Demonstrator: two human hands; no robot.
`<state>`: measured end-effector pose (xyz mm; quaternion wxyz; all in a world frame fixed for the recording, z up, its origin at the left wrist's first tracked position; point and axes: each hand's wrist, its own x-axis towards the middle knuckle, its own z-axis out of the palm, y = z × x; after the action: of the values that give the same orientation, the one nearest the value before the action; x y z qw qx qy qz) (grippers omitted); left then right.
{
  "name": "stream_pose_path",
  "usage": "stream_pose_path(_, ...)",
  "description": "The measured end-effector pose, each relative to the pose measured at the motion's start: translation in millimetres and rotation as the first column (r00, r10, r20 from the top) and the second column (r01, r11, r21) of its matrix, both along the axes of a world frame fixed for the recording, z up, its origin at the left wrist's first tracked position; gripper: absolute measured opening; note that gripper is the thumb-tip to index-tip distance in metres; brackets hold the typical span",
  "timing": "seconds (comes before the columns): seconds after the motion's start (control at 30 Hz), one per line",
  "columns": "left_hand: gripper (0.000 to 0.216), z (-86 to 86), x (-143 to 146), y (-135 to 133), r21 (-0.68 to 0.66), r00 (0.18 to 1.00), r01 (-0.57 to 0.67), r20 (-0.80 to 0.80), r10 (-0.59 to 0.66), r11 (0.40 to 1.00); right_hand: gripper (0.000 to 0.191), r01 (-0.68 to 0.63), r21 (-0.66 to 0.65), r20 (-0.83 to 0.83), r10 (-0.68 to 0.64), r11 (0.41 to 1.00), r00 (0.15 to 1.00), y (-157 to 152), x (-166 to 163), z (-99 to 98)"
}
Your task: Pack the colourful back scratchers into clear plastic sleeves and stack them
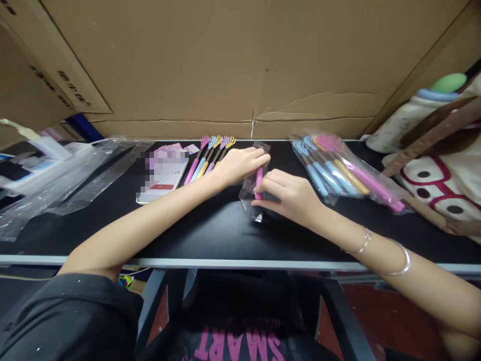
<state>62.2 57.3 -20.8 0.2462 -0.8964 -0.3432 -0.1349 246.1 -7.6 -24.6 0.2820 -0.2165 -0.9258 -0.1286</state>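
The black table (210,240), with a pale front edge, runs beneath both hands, and a creased cardboard wall (240,65) rises just beyond them. The right hand (291,195) is nearly closed, thumb and fingers pinching the lower part of a pink handle (259,181); the left hand (246,163) bends its fingers over the handle's upper end, though whether it grips is hidden. A clear plastic sleeve (248,203) lies under and beside the handle, between the hands. Just left of the left hand is a row of claw-headed sticks (203,163), then a phone (165,178), with clear plastic bags (108,173) farther out. Right of the right hand lies a wrapped bunch of similar sticks (338,168); farther right are a bottle (398,120) and a cartoon-faced bag (447,183). Below the right forearm, reddish floor (391,311) shows.
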Motion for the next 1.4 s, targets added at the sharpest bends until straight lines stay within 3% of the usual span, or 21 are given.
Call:
stream_pose_path(0.37,0.019,-10.1,-7,-34,-0.177,0.999,-0.004,-0.054,-0.005,0.984,0.018,0.014,-0.206,0.096,0.006,0.978,0.995,9,3,-9.0)
stream_pose_path(0.73,0.027,-20.1,-38,-59,0.007,0.983,0.179,0.046,-0.179,0.984,0.019,0.031,-0.196,0.176,0.004,0.980,0.984,5,1,-6.7)
stream_pose_path(0.97,0.031,-29.0,-36,-61,-0.113,0.984,0.160,0.102,-0.149,0.981,0.025,0.038,-0.241,0.134,-0.006,0.970,0.991,7,2,-7.4)
stream_pose_path(1.07,0.027,-29.6,-36,-63,-0.155,0.978,0.186,0.122,-0.168,0.970,0.033,0.102,-0.318,0.112,-0.070,0.943,0.991,9,1,-6.7)
stream_pose_path(1.2,0.030,-28.2,-36,-65,-0.062,0.970,0.208,0.139,-0.198,0.976,0.038,0.173,-0.426,0.115,-0.136,0.888,0.984,10,0,-5.4)
stream_pose_path(1.4,0.035,-26.1,-36,-66,0.016,0.975,0.196,0.108,-0.197,0.980,0.032,0.114,-0.555,0.104,-0.067,0.824,0.992,13,3,-2.7)
